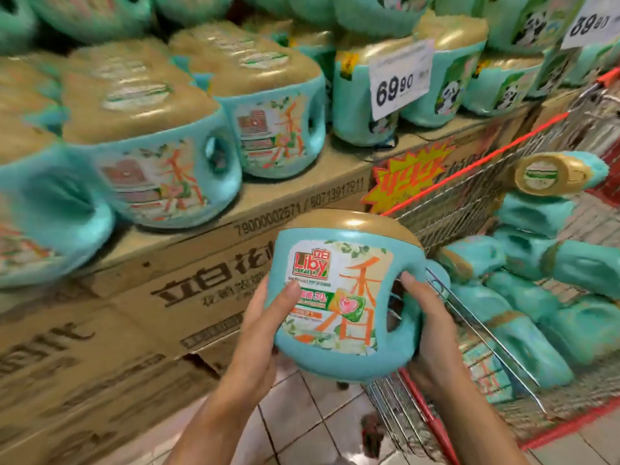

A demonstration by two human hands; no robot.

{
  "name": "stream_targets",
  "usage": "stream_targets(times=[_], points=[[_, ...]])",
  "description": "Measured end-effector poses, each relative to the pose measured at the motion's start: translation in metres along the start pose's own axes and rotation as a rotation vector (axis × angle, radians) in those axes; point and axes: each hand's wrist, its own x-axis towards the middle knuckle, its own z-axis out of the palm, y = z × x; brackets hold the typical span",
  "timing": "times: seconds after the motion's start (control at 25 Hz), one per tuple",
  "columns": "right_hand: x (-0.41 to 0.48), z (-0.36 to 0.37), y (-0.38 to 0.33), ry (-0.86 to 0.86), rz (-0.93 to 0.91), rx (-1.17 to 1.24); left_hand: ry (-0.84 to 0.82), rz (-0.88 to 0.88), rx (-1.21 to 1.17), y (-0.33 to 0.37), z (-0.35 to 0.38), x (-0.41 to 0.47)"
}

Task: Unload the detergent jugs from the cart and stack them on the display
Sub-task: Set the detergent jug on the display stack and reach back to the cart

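Note:
I hold a teal detergent jug [339, 293] with a gold lid upright in the air between the display and the cart. My left hand [265, 317] grips its left side, thumb on the label. My right hand [426, 317] grips the handle on its right side. Several more teal jugs [523, 310] lie on their sides in the wire cart [476, 209] at the right. On the display, rows of matching jugs [161, 169] stand on cardboard cartons [188, 270].
A white price tag [401, 78] reading 69.90 hangs among the upper jugs, a second tag [592, 21] at the top right. An orange starburst sign [406, 177] sticks to the carton front. Tiled floor [302, 417] lies below my arms.

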Motion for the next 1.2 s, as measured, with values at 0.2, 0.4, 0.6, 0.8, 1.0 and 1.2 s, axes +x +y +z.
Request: stream_targets(times=[0.2,0.4,0.6,0.8,1.0,1.2], points=[[-0.021,0.082,0.04,-0.216,0.027,-0.063,0.155,0.116,-0.035,0.032,-0.075,-0.061],[-0.066,0.171,0.1,-0.394,0.066,-0.12,0.272,0.228,0.02,0.065,-0.171,-0.133],[-0.103,0.252,0.145,-0.508,-0.024,-0.181,0.366,0.335,0.222,0.106,-0.258,-0.183],[-0.131,0.336,0.17,-0.655,-0.201,-0.327,0.473,0.467,0.199,0.136,-0.316,-0.215],[-0.135,0.401,0.17,-0.647,-0.464,-0.575,0.63,0.69,0.191,0.181,-0.36,-0.221],[-0.121,0.435,0.184,-0.638,-0.498,-0.836,0.643,0.76,0.295,0.214,-0.388,-0.202]])
